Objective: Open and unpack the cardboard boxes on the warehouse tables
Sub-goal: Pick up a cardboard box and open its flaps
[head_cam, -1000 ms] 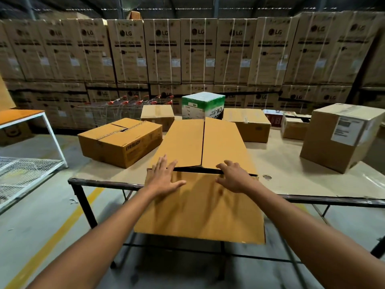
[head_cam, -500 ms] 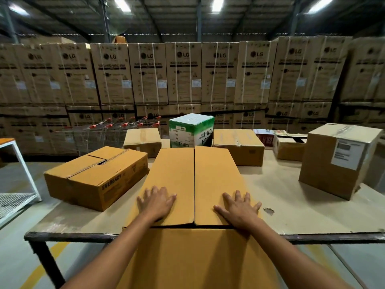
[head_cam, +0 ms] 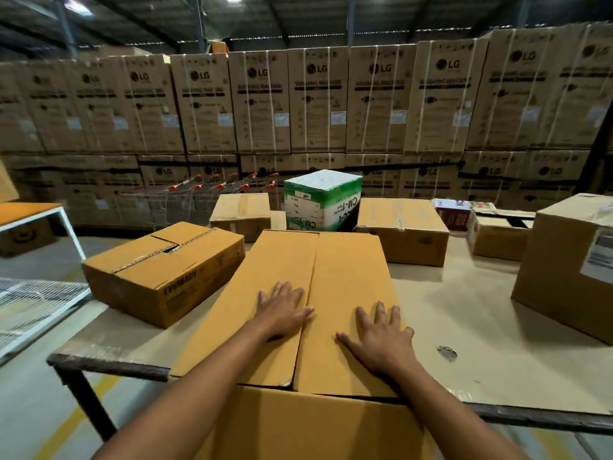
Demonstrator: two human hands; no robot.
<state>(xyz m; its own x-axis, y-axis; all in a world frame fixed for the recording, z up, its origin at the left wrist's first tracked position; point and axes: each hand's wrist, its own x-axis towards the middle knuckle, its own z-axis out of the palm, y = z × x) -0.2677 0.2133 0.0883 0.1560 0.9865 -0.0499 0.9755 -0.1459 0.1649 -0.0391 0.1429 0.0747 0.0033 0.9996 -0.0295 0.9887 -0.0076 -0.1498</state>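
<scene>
A large plain cardboard box [head_cam: 348,270] lies in front of me, hanging over the near edge of the table [head_cam: 497,330]. Its two top flaps are closed, and a seam runs down the middle. My left hand [head_cam: 282,310] rests flat on the left flap with its fingers spread. On the right flap my right hand [head_cam: 378,336] lies flat as well, fingers straight. Neither hand holds anything.
An Eveready box [head_cam: 159,270] sits at the left. Behind are a small brown box [head_cam: 242,214], a green and white box [head_cam: 321,200] and a taped box [head_cam: 404,230]. A labelled box [head_cam: 564,270] stands at the right. Tall LG cartons [head_cam: 318,101] and trolleys [head_cam: 199,194] fill the back.
Both hands have slid forward from the box's near edge onto the top flaps. The view has come closer to the table and tilted up.
</scene>
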